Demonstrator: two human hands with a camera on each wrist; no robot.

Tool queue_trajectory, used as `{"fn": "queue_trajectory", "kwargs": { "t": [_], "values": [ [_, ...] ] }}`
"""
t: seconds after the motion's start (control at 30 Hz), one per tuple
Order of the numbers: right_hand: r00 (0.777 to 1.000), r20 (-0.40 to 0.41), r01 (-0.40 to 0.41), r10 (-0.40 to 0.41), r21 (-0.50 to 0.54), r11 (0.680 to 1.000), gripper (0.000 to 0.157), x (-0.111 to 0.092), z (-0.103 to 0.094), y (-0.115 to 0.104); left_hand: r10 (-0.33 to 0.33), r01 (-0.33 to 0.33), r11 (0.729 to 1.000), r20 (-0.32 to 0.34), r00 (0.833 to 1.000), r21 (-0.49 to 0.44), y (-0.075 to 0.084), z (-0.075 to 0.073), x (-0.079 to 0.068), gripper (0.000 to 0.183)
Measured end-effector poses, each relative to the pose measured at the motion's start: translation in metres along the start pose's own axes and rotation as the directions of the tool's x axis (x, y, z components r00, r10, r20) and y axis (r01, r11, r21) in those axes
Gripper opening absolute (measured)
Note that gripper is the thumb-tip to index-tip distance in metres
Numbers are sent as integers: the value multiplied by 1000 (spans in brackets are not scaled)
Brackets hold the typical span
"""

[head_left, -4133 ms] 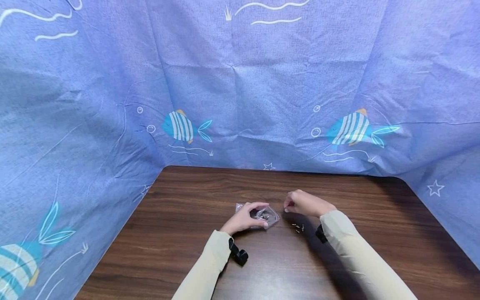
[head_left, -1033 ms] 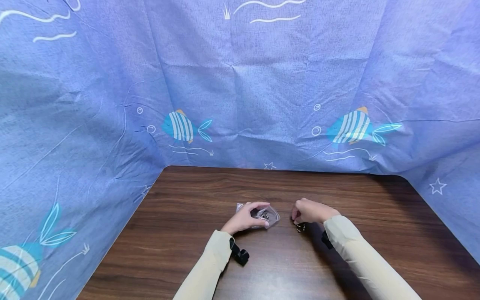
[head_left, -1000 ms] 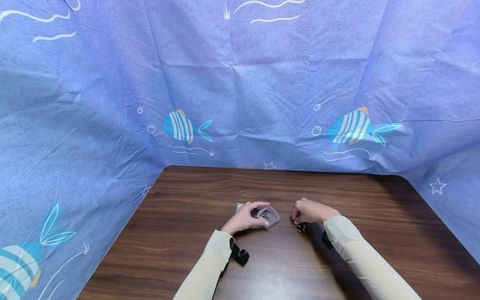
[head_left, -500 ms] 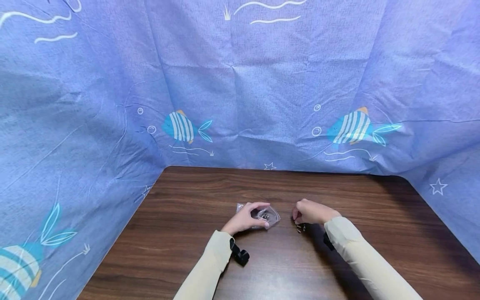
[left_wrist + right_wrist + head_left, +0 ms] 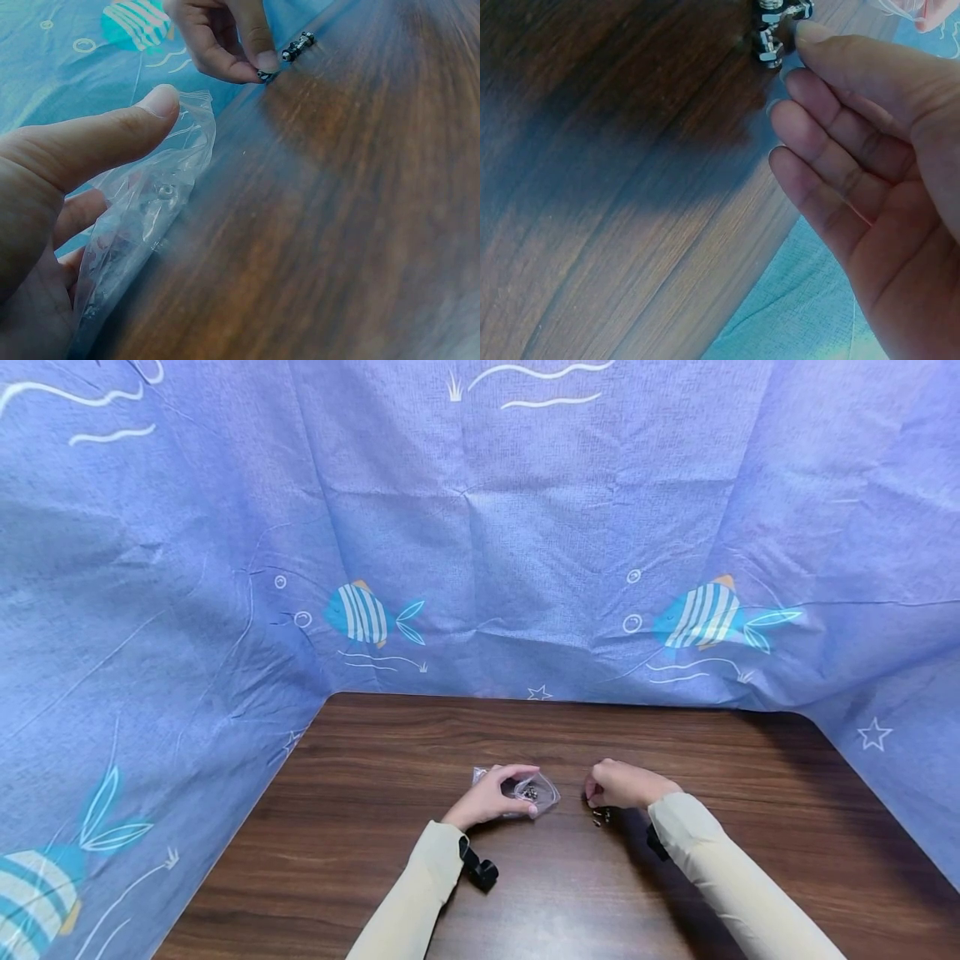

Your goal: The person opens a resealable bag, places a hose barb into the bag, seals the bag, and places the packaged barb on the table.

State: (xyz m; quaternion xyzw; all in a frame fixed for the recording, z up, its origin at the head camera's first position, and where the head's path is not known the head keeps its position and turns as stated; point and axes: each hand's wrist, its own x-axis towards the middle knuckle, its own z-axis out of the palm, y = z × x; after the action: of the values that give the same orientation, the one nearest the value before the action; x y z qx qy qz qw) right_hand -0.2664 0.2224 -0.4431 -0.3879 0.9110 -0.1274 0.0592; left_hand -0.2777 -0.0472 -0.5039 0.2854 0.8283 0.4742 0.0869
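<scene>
My left hand (image 5: 486, 798) holds a clear zip-lock plastic bag (image 5: 547, 795) on the table, thumb and fingers spread at its mouth. Small metal pieces show inside the bag. To the right, my right hand (image 5: 626, 783) is low over the table, thumb and forefinger closed on a small dark metal screw (image 5: 265, 76), as the left wrist view shows. Several loose shiny screws (image 5: 769, 46) lie right beside its fingertips. Their exact shape is hard to tell at this size.
Both hands work over a dark wood-grain table (image 5: 360, 827). A blue fish-print cloth (image 5: 525, 527) hangs behind it and at the sides. Each wrist carries a black strap (image 5: 480, 870).
Over the earlier frames my right hand has come from near the bag right and toward me, down to the loose screws. It has barely moved in the last second. The left hand stays put.
</scene>
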Motion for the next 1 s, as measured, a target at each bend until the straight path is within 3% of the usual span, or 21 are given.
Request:
{"fn": "queue_trajectory", "kwargs": {
  "t": [1.0],
  "values": [
    [999,-18,36,-36,-4,999,8,15,-17,-4,-8,8,1000,11,1000,12,-1,-1,0,62]
  ]
}}
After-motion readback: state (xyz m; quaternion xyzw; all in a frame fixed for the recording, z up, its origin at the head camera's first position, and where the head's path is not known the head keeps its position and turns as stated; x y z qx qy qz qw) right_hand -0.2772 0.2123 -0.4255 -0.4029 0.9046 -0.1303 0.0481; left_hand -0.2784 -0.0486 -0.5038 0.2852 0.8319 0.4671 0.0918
